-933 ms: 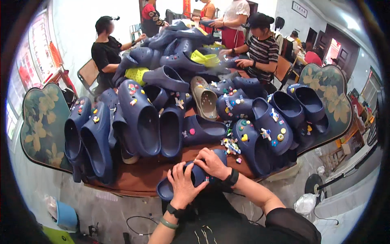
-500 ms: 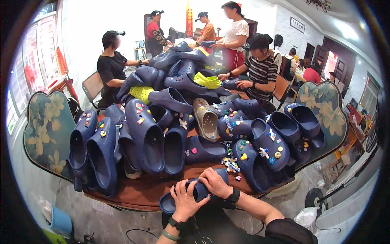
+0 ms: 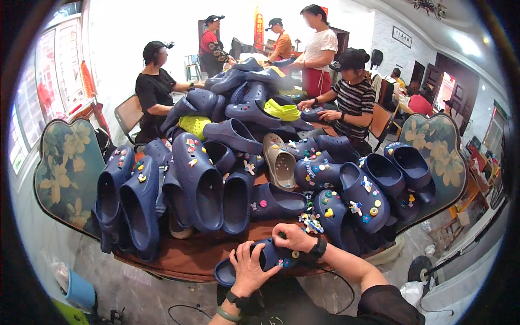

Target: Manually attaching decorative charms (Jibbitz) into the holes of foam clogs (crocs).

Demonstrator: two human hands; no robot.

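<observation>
A navy clog (image 3: pixel 224 272) lies at the table's near edge, its toe pointing right. My left hand (image 3: pixel 250 266) is wrapped over its opening and holds it there. Small charms, among them a yellow ring (image 3: pixel 295 254), sit on the toe. Just above the toe is my right hand (image 3: pixel 295 238), thumb and fingertips pinched together; what is between them is too small to make out. Beyond that hand lies a little pile of colourful charms (image 3: pixel 310 223). Close by is another navy clog (image 3: pixel 279 201) with a pink charm.
Decorated navy clogs (image 3: pixel 199 184) stand along the brown-covered table (image 3: pixel 168 254), with a beige clog (image 3: pixel 280 162) in the middle. A high heap of clogs (image 3: pixel 246 81) rises behind, some lime green (image 3: pixel 281 110). Several people sit or stand around it. A blue bin (image 3: pixel 81 290) is at lower left.
My right hand has lifted off the clog's upper and moved slightly right, uncovering charms on the toe. My left hand keeps its hold. The whole view has shifted a little.
</observation>
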